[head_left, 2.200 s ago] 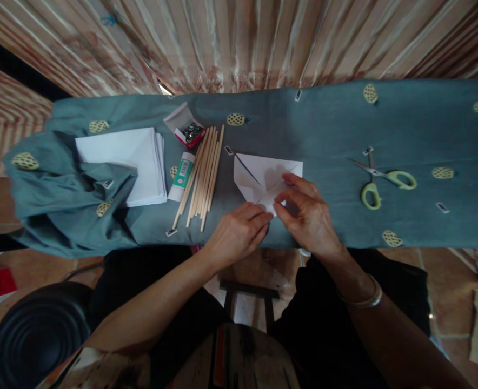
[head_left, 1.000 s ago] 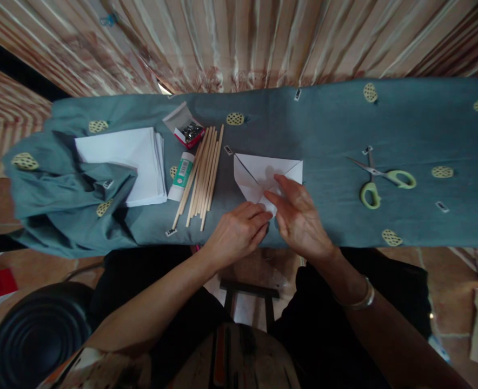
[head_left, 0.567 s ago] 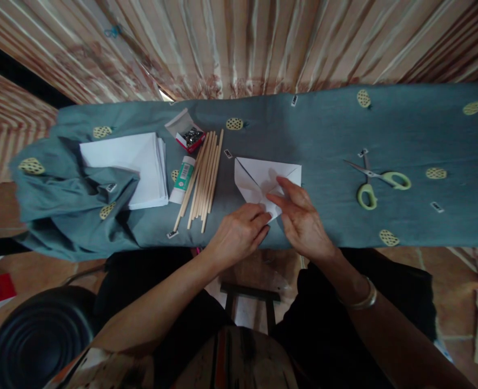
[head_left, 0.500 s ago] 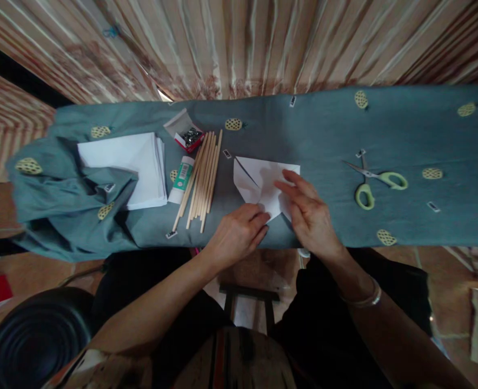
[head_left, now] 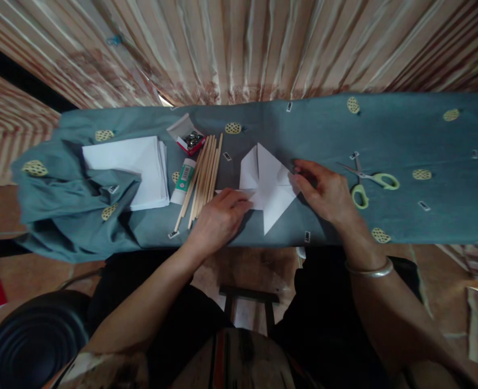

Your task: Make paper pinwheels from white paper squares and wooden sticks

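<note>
A sheet of white paper (head_left: 272, 181) with slits cut into it lies in front of me, turned so that its flaps point out like pinwheel arms. My left hand (head_left: 223, 216) is closed over the left part of the paper, fingers together near its edge. At the opposite side, my right hand (head_left: 326, 192) has its thumb and fingers curled around the paper's right corner. The exact grip of the fingertips is partly hidden.
Left of the paper lie several wooden sticks (head_left: 205, 175), a glue stick (head_left: 183, 181) and an open box of metal pins (head_left: 191, 140). Farther left is a stack of white paper (head_left: 145, 162) beside bunched cloth (head_left: 80, 200). Green-handled scissors (head_left: 360, 175) lie open at right.
The paper has turned, and its slit and flaps now point differently. My left hand has moved left and my right hand a little right, to opposite sides of the paper.
</note>
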`<state>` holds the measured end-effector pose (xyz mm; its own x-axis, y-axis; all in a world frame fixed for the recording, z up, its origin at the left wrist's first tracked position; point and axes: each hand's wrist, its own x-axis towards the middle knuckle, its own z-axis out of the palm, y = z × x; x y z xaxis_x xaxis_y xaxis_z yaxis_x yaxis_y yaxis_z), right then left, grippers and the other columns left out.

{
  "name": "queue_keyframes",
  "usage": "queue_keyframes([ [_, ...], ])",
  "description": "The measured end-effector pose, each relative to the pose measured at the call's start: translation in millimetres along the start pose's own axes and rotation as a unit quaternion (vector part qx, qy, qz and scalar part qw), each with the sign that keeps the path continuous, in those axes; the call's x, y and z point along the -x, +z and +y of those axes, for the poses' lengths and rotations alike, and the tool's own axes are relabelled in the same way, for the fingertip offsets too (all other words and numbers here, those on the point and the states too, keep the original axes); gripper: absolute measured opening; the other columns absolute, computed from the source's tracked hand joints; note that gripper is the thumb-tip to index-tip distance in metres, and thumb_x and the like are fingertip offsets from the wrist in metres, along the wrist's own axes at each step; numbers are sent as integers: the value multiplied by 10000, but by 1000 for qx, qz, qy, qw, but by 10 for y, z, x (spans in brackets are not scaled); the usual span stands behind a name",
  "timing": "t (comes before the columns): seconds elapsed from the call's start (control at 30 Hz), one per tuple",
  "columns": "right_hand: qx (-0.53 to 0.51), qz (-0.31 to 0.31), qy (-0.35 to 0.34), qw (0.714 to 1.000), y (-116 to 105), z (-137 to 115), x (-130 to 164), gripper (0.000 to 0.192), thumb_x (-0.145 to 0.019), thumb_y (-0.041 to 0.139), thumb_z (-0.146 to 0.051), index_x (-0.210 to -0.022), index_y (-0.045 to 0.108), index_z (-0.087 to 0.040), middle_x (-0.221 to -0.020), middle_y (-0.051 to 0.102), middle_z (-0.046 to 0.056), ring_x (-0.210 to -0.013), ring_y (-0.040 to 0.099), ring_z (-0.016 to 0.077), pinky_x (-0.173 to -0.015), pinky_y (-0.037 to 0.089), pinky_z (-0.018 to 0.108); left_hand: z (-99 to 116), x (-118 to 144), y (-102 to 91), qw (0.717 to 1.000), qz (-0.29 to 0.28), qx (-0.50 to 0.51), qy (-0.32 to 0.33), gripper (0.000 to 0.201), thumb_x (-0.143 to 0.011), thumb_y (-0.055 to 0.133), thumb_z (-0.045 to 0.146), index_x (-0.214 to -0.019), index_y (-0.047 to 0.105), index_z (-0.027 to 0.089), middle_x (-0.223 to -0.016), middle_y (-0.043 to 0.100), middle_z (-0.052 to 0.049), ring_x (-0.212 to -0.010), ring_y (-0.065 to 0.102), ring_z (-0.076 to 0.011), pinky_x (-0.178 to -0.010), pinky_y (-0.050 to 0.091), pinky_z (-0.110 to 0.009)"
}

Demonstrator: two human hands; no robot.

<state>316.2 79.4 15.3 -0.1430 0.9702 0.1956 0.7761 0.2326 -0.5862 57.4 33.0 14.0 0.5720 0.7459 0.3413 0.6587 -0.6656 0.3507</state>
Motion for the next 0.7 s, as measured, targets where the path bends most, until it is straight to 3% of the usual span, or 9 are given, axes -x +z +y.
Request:
queue_keyframes([
  [0.17, -91, -42, 85, 991, -46, 37, 187, 363, -819, 688, -385, -1133, 714, -205, -831, 766, 29, -702, 700, 198, -697, 577, 353, -192, -15, -73, 999, 27, -25, -26, 250, -915, 495, 67, -1022, 699, 163, -1158, 665, -112, -1079, 599, -237, -929, 547, -426],
  [0.3, -96, -45, 108, 988, -26, 4, 256, 312, -799, 707, -359, -1066, 734, -201, -790, 757, 25, -678, 692, 190, -682, 567, 341, -7, -51, -45, 999, 34, -9, -10, 186, -941, 551, 185, -1070, 680, 148, -1161, 660, -119, -1077, 584, -256, -921, 530, -426],
  [0.4, -78, -40, 115, 989, -38, -36, 257, 274, -816, 686, -350, -1039, 745, -203, -771, 756, 26, -649, 686, 192, -650, 554, 338, 172, -72, 48, 1000, -17, 1, 21, 240, -929, 618, 315, -1062, 672, 123, -1065, 680, -116, -990, 594, -262, -849, 539, -410],
  [0.53, -83, -40, 113, 989, -50, -57, 257, 264, -833, 670, -352, -1043, 747, -213, -812, 766, 36, -698, 704, 208, -698, 564, 360, 249, -99, 161, 998, -51, -33, 15, 202, -936, 601, 255, -1073, 659, 118, -1060, 680, -113, -964, 596, -250, -837, 542, -395],
  [0.7, -90, -23, 110, 990, -63, -18, 285, 285, -870, 621, -349, -1096, 738, -222, -871, 773, 46, -774, 725, 236, -784, 583, 413, 246, -125, 160, 997, -44, -58, 28, 164, -968, 527, 192, -966, 675, 124, -926, 690, -86, -865, 611, -223, -764, 557, -346],
])
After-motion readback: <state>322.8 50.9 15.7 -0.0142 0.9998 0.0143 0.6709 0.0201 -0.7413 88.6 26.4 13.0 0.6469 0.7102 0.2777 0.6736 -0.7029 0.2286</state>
